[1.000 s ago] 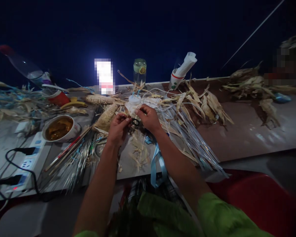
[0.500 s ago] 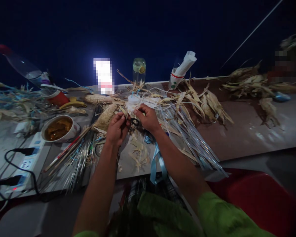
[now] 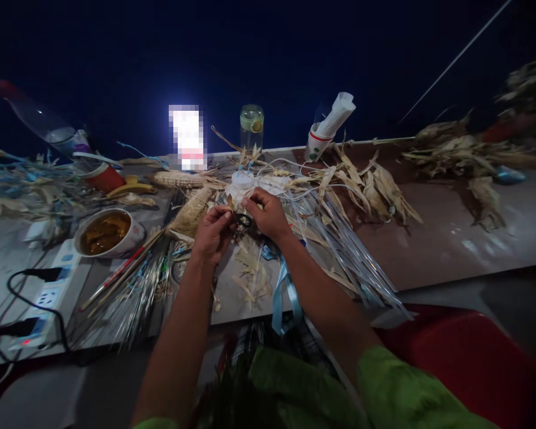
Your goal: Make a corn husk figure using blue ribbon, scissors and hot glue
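In the middle of the table my left hand (image 3: 212, 231) is closed in a pinch, with a small piece of dry corn husk (image 3: 230, 202) standing up from its fingertips. Just to the right, my right hand (image 3: 268, 213) is also pinched, close to the left fingertips; whatever lies between its fingers is too small to make out. A black ring-shaped thing (image 3: 244, 220) shows between the two hands, and I cannot tell whether either one touches it. Right behind the fingers stands a white round container (image 3: 242, 180). Husk scraps (image 3: 252, 271) lie on the table below the hands.
Left of my arm are a bowl of brown liquid (image 3: 106, 233), a bundle of thin wires (image 3: 145, 298) and a power strip (image 3: 49, 295). Clear rods (image 3: 357, 256) and dry husks (image 3: 375, 185) lie on the right. A bottle (image 3: 252, 128) and paper cup (image 3: 318, 143) stand behind.
The husk piece at my left fingertips now stands more upright and shows more plainly. My left fingers have shifted slightly; my right hand has hardly moved.
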The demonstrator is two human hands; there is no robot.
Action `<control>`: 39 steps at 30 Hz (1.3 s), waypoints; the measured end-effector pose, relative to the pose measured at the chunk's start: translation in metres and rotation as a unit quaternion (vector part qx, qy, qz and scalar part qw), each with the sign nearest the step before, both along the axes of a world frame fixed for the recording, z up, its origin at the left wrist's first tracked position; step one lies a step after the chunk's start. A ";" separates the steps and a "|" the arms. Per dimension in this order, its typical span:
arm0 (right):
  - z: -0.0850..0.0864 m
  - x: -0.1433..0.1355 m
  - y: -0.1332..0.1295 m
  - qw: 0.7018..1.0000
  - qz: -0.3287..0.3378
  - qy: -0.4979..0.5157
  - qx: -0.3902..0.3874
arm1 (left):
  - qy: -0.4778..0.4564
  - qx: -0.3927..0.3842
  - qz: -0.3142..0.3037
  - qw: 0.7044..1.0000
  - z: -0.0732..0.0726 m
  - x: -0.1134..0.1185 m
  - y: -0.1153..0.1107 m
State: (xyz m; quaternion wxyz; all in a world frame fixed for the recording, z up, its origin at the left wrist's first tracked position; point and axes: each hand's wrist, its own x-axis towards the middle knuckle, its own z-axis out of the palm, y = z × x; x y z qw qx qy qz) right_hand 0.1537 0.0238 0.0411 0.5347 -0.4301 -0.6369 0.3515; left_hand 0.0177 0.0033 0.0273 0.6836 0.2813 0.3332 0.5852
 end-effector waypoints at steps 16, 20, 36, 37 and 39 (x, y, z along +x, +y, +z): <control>0.001 0.000 -0.001 0.999 0.025 0.002 -0.024 | -0.022 -0.041 -0.061 0.997 -0.001 -0.005 -0.001; -0.001 -0.002 -0.001 0.998 0.039 0.032 -0.044 | -0.017 -0.043 -0.037 0.998 -0.001 -0.003 0.000; -0.005 -0.006 -0.001 0.997 -0.026 0.047 -0.057 | 0.068 0.033 0.024 0.997 -0.015 0.004 0.003; -0.006 -0.006 0.000 0.997 -0.030 0.053 -0.053 | 0.072 0.032 0.029 0.996 -0.016 0.004 0.003; -0.008 -0.007 0.000 0.996 -0.038 0.062 -0.049 | 0.074 0.026 0.039 0.996 -0.016 0.004 0.003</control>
